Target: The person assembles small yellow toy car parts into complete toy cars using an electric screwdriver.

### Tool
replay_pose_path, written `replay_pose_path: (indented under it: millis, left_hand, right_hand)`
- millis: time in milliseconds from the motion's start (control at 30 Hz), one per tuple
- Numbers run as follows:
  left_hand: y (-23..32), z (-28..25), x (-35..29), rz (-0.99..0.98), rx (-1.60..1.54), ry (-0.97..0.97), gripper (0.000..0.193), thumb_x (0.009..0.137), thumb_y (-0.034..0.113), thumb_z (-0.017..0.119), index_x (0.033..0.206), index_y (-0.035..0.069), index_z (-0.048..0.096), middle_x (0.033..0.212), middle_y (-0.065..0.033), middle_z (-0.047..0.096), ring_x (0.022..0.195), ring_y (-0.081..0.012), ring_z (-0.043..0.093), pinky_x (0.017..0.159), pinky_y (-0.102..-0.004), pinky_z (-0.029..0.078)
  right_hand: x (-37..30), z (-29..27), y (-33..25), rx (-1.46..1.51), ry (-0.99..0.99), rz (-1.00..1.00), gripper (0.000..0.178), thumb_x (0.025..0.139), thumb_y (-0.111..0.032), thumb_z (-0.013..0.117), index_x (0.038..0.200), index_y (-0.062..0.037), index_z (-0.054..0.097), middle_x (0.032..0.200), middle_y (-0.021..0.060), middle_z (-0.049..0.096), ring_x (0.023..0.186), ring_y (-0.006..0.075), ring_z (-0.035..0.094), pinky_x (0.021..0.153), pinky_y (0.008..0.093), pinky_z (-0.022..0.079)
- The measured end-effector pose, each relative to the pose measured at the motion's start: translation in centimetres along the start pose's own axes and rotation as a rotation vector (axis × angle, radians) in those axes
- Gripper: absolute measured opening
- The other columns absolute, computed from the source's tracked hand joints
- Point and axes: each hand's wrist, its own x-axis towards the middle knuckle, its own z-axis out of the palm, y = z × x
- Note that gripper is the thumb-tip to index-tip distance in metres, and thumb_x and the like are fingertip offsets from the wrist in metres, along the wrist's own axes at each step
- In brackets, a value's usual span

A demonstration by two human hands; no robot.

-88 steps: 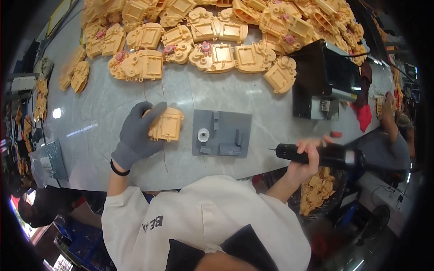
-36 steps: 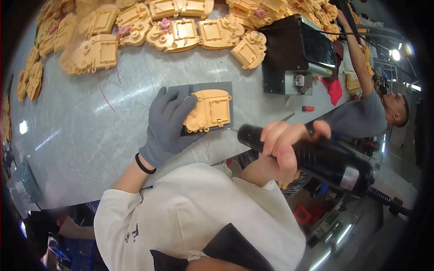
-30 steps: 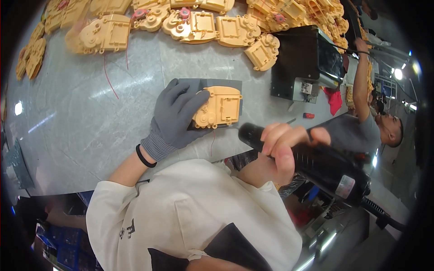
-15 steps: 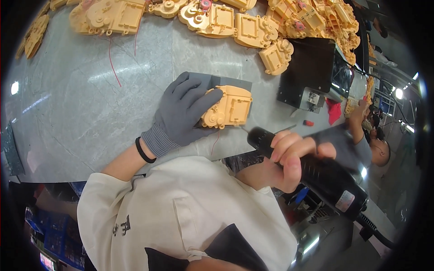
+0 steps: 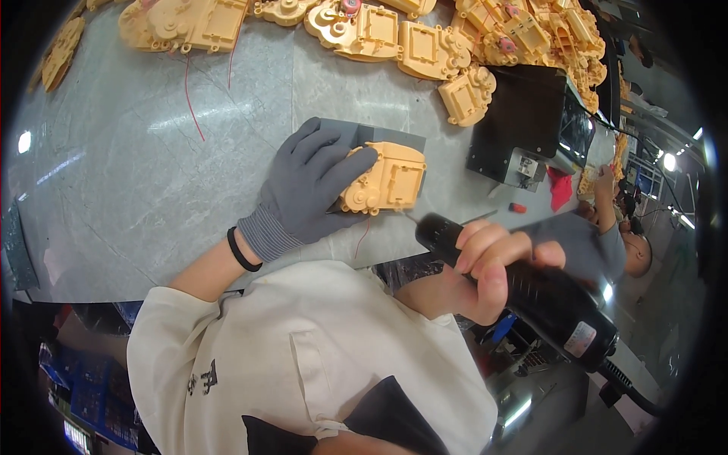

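Note:
My left hand [image 5: 303, 178], in a grey knitted glove, is closed over a yellow plastic housing [image 5: 400, 178] and presses it to a dark grey block [image 5: 383, 136] on the table. Moulded pockets and round bosses show on the housing's upper face; a thin red wire hangs below it. My bare right hand [image 5: 493, 265] grips a black corded electric screwdriver [image 5: 550, 303] tilted towards the housing. Its thin bit points at the housing's lower right corner; whether the tip touches cannot be made out.
Several yellow housings [image 5: 371, 34] line the table's far side, heaped at the far right. A black box [image 5: 517, 121] with a metal fitting stands right of the block. Near it lie a red cloth [image 5: 560, 188] and a small red piece [image 5: 517, 208]. Another person [image 5: 584, 235] sits at the right.
The view has shifted slightly. Both hands, the housing and the screwdriver keep nearly the same places relative to each other. The other person's raised arm at the right has moved a little.

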Motion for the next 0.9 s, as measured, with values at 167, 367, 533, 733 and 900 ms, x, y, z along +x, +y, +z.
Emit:
replay_pose_path:
  millis: [167,367,533,733,900]
  left_hand:
    - [-0.1,0.1,0.0,0.004,0.005,0.001,0.075,0.056,0.036,0.077,0.121,0.013,0.049,0.102,-0.0079,0.049,0.1,-0.0295,0.047,0.096,-0.0493,0.037]
    - [0.0,0.1,0.1,0.01,0.006,0.015,0.075,0.056,0.037,0.076,0.121,0.012,0.049,0.101,-0.0082,0.05,0.099,-0.0297,0.048,0.095,-0.0492,0.037]
    - [-0.1,0.0,0.1,0.016,0.001,0.017,0.073,0.057,0.038,0.076,0.12,0.012,0.049,0.1,-0.0088,0.05,0.099,-0.0299,0.048,0.095,-0.0489,0.038]
    - [0.0,-0.1,0.3,0.025,0.006,0.008,0.075,0.055,0.037,0.076,0.119,0.01,0.049,0.1,-0.0094,0.05,0.098,-0.0305,0.049,0.094,-0.0489,0.039]
    - [0.0,-0.2,0.2,0.022,-0.005,0.01,0.076,0.054,0.037,0.076,0.12,0.01,0.049,0.1,-0.0097,0.05,0.098,-0.0304,0.049,0.093,-0.0486,0.039]
  right_hand:
    - [0.0,0.5,0.1,0.021,0.056,-0.014,0.048,0.073,0.002,0.053,0.115,-0.0061,0.033,0.061,0.0071,0.048,0.047,0.0183,0.046,0.051,0.034,0.039]
    - [0.1,0.8,0.2,0.054,0.115,-0.015,0.048,0.072,0.005,0.058,0.111,-0.0056,0.033,0.061,0.0087,0.05,0.045,0.0191,0.047,0.048,0.0339,0.042]
    - [0.3,1.1,0.2,0.06,0.116,-0.021,0.047,0.072,0.006,0.058,0.111,-0.0051,0.033,0.06,0.009,0.05,0.045,0.0191,0.046,0.048,0.0336,0.041]
    - [0.4,1.2,0.2,0.063,0.109,-0.014,0.048,0.072,0.006,0.058,0.111,-0.0049,0.033,0.06,0.0093,0.05,0.045,0.0193,0.046,0.047,0.0332,0.041]
    - [0.4,1.5,0.4,0.069,0.109,-0.005,0.045,0.072,0.006,0.058,0.107,-0.0054,0.033,0.061,0.0089,0.05,0.045,0.0196,0.047,0.047,0.0336,0.041]
